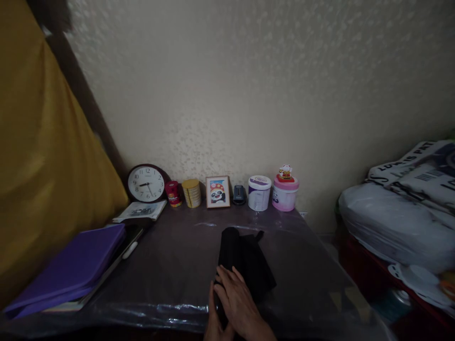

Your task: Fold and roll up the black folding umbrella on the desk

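Note:
A black folding umbrella (230,248) lies on the table, its cloth partly rolled. A loose flap (259,272) spreads to the right, with a small strap (260,235) at its far end. My right hand (234,298) is curved over the near end of the roll, fingers pressed together on the cloth. Below and to the left, my left hand (215,316) grips the same end from the side, one finger pointing up along it. Between my hands the umbrella's near end is mostly hidden.
Along the wall stand a clock (146,183), a red can (173,194), a yellow tin (191,193), a panda picture (218,192), a dark blue object (239,194) and two tubs (259,193). A purple folder (76,265) lies left. Plastic covers the table (170,265).

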